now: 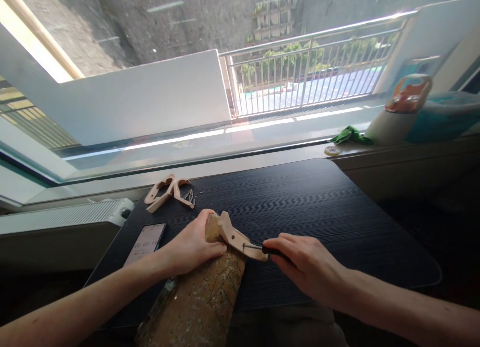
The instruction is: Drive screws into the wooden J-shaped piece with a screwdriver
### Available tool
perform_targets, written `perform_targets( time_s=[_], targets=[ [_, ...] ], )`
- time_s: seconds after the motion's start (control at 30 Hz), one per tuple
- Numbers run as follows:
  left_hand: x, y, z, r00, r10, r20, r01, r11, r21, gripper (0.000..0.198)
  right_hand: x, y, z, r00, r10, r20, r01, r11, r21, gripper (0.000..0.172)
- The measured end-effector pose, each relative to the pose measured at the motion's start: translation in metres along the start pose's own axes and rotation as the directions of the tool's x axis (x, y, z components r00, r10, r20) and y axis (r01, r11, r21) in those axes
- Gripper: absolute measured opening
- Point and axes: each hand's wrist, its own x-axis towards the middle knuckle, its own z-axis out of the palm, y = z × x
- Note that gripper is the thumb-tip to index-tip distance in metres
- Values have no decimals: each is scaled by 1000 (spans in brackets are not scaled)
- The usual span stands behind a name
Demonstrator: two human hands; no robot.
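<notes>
A thick, rough log (210, 292) slants up from the bottom edge, its far end over the dark table. My left hand (193, 247) wraps round that end from the left, thumb on top. Against the log's right side sits a pale, curved wooden piece (234, 237) with a dark hole in it. My right hand (305, 259) is closed on a screwdriver's black handle (275, 252). Its thin shaft (253, 246) points left, with the tip at the wooden piece. Whether a screw is under the tip, I cannot make out.
On the black table (300, 202), more curved wooden pieces (161, 192) lie near several screws (190, 197). A phone (146, 244) showing a timer rests at the left. A green cloth (350, 135), a small round item (332, 151) and a bottle (401, 112) stand on the windowsill.
</notes>
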Motion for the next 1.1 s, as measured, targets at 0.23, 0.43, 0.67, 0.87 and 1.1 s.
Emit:
perform_targets(
  time_s=[0.23,0.43,0.67,0.87,1.1],
  targets=[
    [-4,15,2,999,23,37,-24,999,37,43,-2,0,-9,954,283,100,-297,938,179,28],
    [-3,13,1,999,14,45,-15,1000,24,46,-7,-10,-26,987,-109,115,143,927,-347,23],
    [0,9,0,999,2,48,-4,1000,25,45,-5,-3,-8,970,-224,98,245,896,-371,22],
    [-1,8,1,1000,-8,18,7,1000,30,46,-1,-4,0,970,242,31,-244,960,137,27],
    [-5,9,1,1000,-22,-7,22,1000,12,53,-5,-11,-18,995,51,86,-32,976,-217,23]
  ],
)
